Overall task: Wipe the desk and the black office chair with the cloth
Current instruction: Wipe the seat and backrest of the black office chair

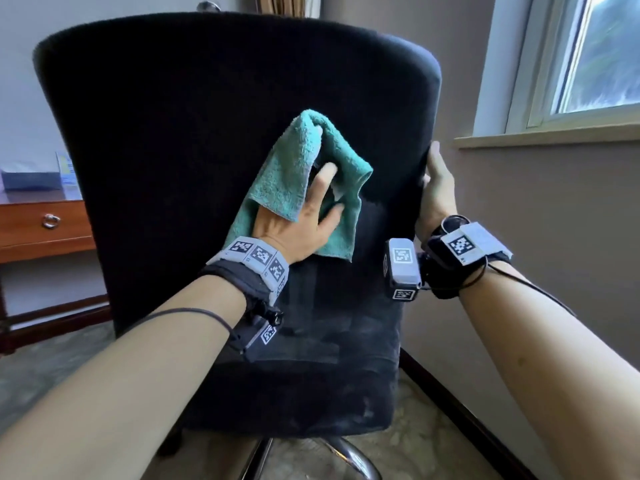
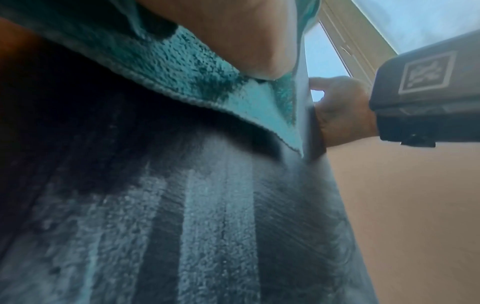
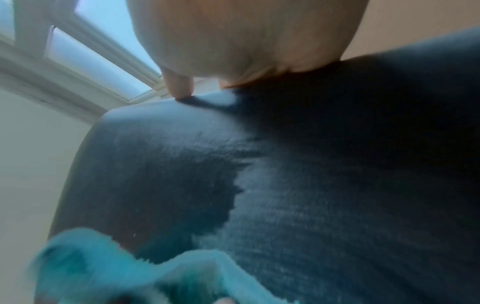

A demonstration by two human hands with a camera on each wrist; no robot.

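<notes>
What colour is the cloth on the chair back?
Plain teal, with no pattern. The cloth shows best in the head view, against the black office chair.

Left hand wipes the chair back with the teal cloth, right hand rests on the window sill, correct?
The right hand grips the edge of the chair back, not the sill, per the head view. Left hand and cloth as stated.
</notes>
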